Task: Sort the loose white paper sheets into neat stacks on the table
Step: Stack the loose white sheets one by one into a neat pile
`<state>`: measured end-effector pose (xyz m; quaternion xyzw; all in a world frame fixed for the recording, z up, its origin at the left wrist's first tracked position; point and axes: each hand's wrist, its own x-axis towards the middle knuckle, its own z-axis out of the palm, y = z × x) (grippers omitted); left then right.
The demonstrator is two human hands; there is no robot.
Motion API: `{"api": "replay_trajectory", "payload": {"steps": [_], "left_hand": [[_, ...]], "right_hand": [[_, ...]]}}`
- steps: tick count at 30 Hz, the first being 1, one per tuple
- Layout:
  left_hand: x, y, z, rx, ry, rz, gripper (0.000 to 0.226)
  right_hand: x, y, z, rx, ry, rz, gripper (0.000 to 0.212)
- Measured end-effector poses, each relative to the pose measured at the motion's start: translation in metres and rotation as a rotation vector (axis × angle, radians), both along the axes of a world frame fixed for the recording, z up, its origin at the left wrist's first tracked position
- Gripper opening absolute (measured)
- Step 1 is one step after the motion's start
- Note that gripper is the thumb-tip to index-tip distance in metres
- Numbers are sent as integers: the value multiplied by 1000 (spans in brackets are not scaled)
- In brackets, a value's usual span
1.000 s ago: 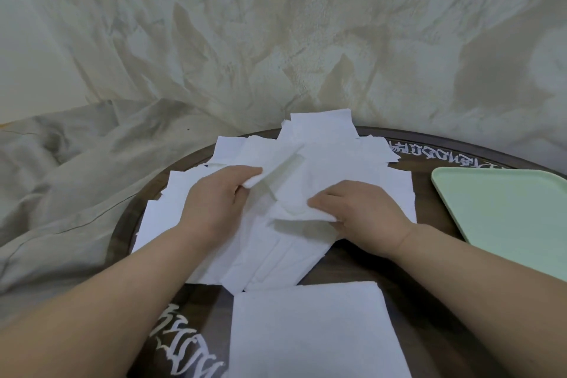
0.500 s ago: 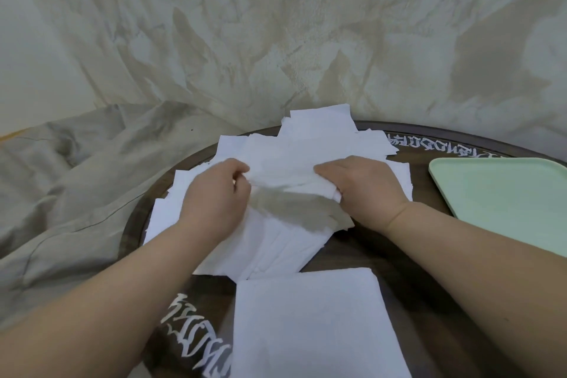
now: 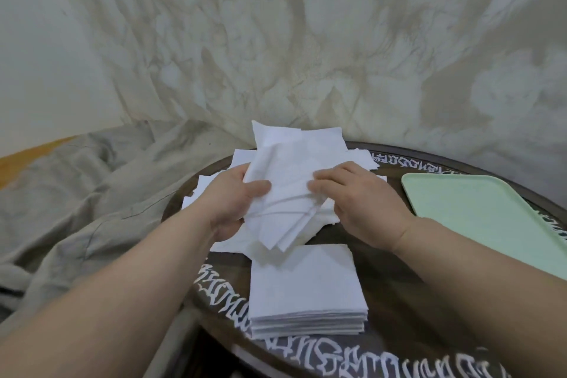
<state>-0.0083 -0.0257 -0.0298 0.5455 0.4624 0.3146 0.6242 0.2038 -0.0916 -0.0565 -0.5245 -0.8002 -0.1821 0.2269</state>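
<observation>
Here, from the head view, the left hand (image 3: 228, 202) and right hand (image 3: 357, 202) each pinch a lifted bunch of sheets (image 3: 285, 193) above the loose pile (image 3: 306, 144) at the table's (image 3: 408, 301) twelve o'clock. They look light, limp and slippery, so grip opposite edges. A neat stack (image 3: 306, 285) sits at six o'clock. The green tray (image 3: 478, 218) at three o'clock shows nothing inside.
</observation>
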Motion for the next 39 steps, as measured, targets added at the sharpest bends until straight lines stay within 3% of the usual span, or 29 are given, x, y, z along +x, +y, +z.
{"api": "replay_trajectory", "payload": {"steps": [6,8,16,19,24,27,33,39], "left_hand": [[-21,-54,8,44,-57,62,20],[-26,-70,5,44,-90,75,20],[-46,-110,-24,69,-146,156,24],[-48,-108,-32,109,-131,123,22],[-40,-111,-36,142,-127,63,22],[-38,-109,-38,156,-130,53,23],[-40,-106,-42,136,-142,6,25],[-45,-102,-40,127,-112,-130,34]], "right_hand": [[-31,-58,23,-236,749,-262,31],[-45,-71,22,-209,863,-261,28],[-72,-106,4,-5,996,-325,23],[-74,-108,6,-111,945,-260,22],[-76,-105,-3,-332,734,-314,52],[-76,-101,-4,-421,865,-289,49],[-72,-96,-8,-403,1089,-224,21],[-66,-94,-10,-513,1317,-84,20]]}}
